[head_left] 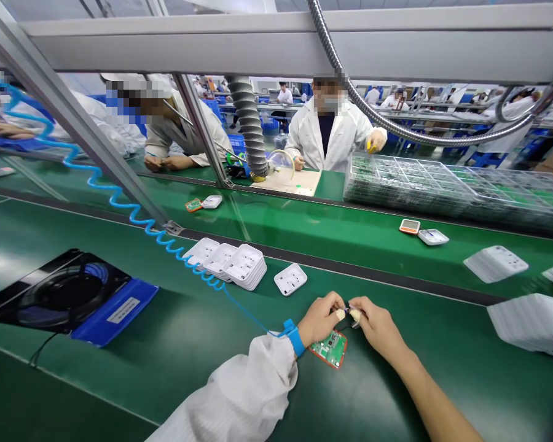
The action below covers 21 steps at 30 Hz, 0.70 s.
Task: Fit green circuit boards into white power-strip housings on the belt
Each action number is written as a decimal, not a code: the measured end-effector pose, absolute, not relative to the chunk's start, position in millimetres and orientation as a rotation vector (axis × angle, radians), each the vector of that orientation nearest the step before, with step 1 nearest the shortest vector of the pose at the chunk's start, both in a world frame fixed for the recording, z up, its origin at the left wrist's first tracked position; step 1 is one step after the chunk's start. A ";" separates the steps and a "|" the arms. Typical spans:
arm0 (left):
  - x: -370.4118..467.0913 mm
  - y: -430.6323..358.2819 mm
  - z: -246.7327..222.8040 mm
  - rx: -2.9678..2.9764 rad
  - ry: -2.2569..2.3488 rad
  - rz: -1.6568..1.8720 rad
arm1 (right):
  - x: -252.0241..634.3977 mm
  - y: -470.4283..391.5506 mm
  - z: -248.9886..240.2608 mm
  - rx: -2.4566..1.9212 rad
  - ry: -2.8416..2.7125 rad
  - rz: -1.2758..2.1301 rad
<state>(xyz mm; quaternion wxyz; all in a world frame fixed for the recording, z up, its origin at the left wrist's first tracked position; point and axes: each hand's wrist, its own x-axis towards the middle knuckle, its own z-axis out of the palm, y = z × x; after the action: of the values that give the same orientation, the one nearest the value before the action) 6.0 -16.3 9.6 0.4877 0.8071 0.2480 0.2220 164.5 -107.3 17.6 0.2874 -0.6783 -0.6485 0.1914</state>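
Observation:
My left hand (323,318), with a blue wrist strap (294,337) at its cuff, is closed in a pinch. Facing it, my right hand (373,322) pinches too, their fingertips almost meeting. Between them is a thin dark wire (347,310), its ends mostly hidden by the fingers. Both thumbs wear cream finger cots. Below the hands, a green circuit board (330,348) in an orange-edged frame lies on the green bench, partly covered by my left hand. A single white plastic cover (290,279) lies just beyond my left hand.
Stacked white covers (245,265) stand at the left, more (532,322) at the right. A blue coiled cord (133,215) reaches the wrist strap. A black fan (67,288) lies left. Across the green belt (304,224), a co-worker (329,129) sits beside clear trays (405,184).

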 end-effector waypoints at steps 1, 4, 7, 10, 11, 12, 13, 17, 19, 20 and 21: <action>6.3 -16.5 9.7 1.968 0.607 0.536 | 164.5 -107.6 17.9 -1.817 -1.729 0.514; 7.0 -16.8 10.7 1.978 0.617 0.528 | 164.1 -108.1 18.5 -1.806 -1.743 0.499; 7.0 -17.1 11.8 1.991 0.619 0.525 | 163.7 -108.1 17.4 -1.780 -1.752 0.479; 6.8 -18.6 12.0 2.032 0.641 0.527 | 163.5 -108.2 14.8 -1.769 -1.786 0.443; 6.7 -19.4 11.9 2.051 0.649 0.535 | 163.3 -108.3 13.8 -1.772 -1.804 0.428; 6.6 -20.2 11.6 2.066 0.654 0.547 | 162.9 -108.3 12.8 -1.776 -1.821 0.413; 6.5 -21.1 11.2 2.074 0.657 0.563 | 162.3 -108.4 11.8 -1.780 -1.836 0.401; 6.3 -23.6 9.7 2.038 0.673 0.589 | 158.3 -108.5 6.8 -1.795 -1.872 0.340; 6.3 -23.7 9.2 2.031 0.686 0.574 | 156.7 -108.3 5.0 -1.796 -1.900 0.283; 6.3 -23.6 8.9 2.032 0.690 0.567 | 156.3 -108.1 4.9 -1.792 -1.912 0.265; 6.3 -23.4 8.7 2.032 0.693 0.561 | 156.3 -107.8 5.6 -1.785 -1.918 0.264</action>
<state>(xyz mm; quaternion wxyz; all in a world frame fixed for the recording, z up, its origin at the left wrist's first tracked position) 6.3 -23.4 8.7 0.4451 0.8201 0.2795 0.2265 156.3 -107.8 5.6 0.2515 -0.6562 -0.7048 0.0970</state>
